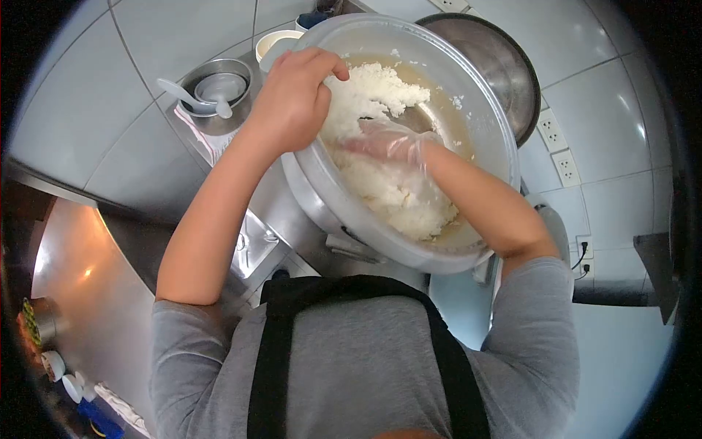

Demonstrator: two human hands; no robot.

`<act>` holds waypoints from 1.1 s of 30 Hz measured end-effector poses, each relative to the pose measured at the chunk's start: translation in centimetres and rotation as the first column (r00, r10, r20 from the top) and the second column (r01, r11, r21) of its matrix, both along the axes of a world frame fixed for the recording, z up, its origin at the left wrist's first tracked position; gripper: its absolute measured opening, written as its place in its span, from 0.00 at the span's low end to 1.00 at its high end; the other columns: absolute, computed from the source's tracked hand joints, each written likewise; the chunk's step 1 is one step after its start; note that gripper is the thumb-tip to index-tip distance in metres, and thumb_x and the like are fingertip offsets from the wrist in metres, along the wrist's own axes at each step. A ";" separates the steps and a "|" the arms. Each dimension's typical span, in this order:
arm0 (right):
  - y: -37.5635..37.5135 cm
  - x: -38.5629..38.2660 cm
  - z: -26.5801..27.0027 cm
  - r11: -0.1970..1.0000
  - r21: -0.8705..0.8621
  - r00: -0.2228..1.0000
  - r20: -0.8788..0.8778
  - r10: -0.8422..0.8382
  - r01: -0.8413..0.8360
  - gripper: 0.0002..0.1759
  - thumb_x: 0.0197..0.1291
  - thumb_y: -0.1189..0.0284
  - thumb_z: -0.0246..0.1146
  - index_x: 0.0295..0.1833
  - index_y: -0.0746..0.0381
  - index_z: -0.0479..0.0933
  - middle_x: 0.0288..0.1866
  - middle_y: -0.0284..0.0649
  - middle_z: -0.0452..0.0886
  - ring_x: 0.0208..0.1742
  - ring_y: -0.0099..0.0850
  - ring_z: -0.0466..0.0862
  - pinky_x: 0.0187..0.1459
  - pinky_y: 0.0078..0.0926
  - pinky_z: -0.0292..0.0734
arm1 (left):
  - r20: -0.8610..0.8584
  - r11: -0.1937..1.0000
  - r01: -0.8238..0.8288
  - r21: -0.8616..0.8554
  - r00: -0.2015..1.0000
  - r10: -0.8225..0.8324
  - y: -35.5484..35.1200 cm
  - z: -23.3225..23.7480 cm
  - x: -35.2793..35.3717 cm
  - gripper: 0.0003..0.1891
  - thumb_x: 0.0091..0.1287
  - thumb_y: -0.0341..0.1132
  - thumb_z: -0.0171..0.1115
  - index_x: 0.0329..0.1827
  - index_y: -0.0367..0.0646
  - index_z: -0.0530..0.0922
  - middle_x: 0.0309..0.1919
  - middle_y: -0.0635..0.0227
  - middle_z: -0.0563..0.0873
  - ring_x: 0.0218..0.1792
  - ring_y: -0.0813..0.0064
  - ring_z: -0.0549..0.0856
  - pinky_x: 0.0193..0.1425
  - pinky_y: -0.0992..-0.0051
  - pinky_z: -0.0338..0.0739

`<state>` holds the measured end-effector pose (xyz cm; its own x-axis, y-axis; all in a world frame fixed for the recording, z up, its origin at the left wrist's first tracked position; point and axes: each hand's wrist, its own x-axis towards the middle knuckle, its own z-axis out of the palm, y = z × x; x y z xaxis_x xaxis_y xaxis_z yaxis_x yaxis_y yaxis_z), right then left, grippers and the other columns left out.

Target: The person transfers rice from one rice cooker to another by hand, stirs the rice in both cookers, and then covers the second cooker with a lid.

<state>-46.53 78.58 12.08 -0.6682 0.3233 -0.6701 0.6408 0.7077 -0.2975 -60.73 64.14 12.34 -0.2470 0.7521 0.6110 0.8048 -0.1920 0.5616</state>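
A large translucent plastic tub (497,121) of cooked white rice (406,201) is tilted in front of me. My left hand (296,95) is closed over the tub's left rim, its fingers bent toward the inside. Down in the rice is my right hand (391,143), wearing a clear plastic glove (413,150). Its fingers stretch leftward against the rice, apart from the thumb and somewhat blurred. Rice is heaped along the tub's left and near sides, with part of the bottom showing and loose grains on the far wall.
Left of the tub stands a metal pot (245,69) with a smaller bowl and a white ladle (179,91). A dark round pan (504,66) leans behind the tub, near wall sockets (552,130). A steel counter (95,307) with bowls lies at lower left.
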 end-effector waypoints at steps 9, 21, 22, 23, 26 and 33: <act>7.1 8.9 7.8 0.946 -0.177 0.864 -0.389 -0.320 0.271 0.35 0.62 0.43 0.55 0.64 0.59 0.74 0.67 0.46 0.74 0.66 0.42 0.73 0.68 0.40 0.64 | 0.270 0.913 -0.339 0.226 0.923 0.275 -0.6 -1.3 0.6 0.26 0.58 0.32 0.60 0.60 0.37 0.69 0.61 0.48 0.68 0.64 0.50 0.69 0.71 0.61 0.61; 22.5 18.6 3.7 0.500 0.655 0.824 -0.457 -0.335 0.566 0.38 0.47 0.56 0.72 0.58 0.71 0.75 0.58 0.55 0.78 0.58 0.43 0.80 0.59 0.35 0.73 | 0.865 0.971 -0.135 0.197 0.491 -0.107 -2.2 -3.6 4.4 0.37 0.57 0.31 0.62 0.71 0.36 0.58 0.58 0.57 0.74 0.58 0.67 0.76 0.64 0.71 0.69; 21.9 18.2 4.5 0.549 0.472 0.717 -0.553 -0.425 0.690 0.37 0.48 0.58 0.72 0.59 0.71 0.74 0.57 0.52 0.79 0.56 0.40 0.81 0.57 0.33 0.74 | 0.888 0.968 -0.118 0.222 0.435 -0.150 -2.4 -3.6 4.1 0.37 0.56 0.29 0.61 0.71 0.37 0.58 0.58 0.57 0.74 0.58 0.67 0.76 0.64 0.71 0.69; 21.3 18.3 5.8 0.566 0.266 0.591 -0.607 -0.531 0.781 0.36 0.48 0.60 0.72 0.60 0.70 0.73 0.56 0.49 0.80 0.53 0.37 0.81 0.55 0.31 0.75 | 0.923 0.967 -0.092 0.238 0.331 -0.195 -2.7 -3.6 3.8 0.37 0.55 0.28 0.61 0.71 0.36 0.58 0.58 0.58 0.73 0.59 0.67 0.74 0.65 0.70 0.67; 17.5 17.1 13.4 0.552 0.280 0.570 -0.675 -0.468 0.785 0.37 0.51 0.60 0.69 0.66 0.64 0.69 0.55 0.46 0.80 0.51 0.33 0.80 0.54 0.29 0.74 | 0.934 0.937 -0.070 0.342 0.132 -0.332 -3.2 -3.6 3.4 0.38 0.53 0.26 0.61 0.70 0.36 0.59 0.60 0.59 0.70 0.62 0.68 0.71 0.68 0.69 0.64; 1.2 15.8 21.7 0.880 -0.353 0.061 -0.919 -0.391 0.319 0.28 0.60 0.64 0.61 0.65 0.61 0.69 0.59 0.44 0.76 0.61 0.35 0.75 0.65 0.34 0.66 | 0.807 0.823 -0.129 0.554 0.326 -0.492 -2.1 -4.7 4.2 0.39 0.53 0.29 0.60 0.72 0.37 0.58 0.62 0.60 0.69 0.64 0.69 0.68 0.71 0.70 0.60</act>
<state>-30.74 79.78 33.81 -0.5716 0.7273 0.3800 -0.0162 0.4530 -0.8914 -56.58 62.07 7.67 -0.7496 0.5666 0.3421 -0.2393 -0.7139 0.6581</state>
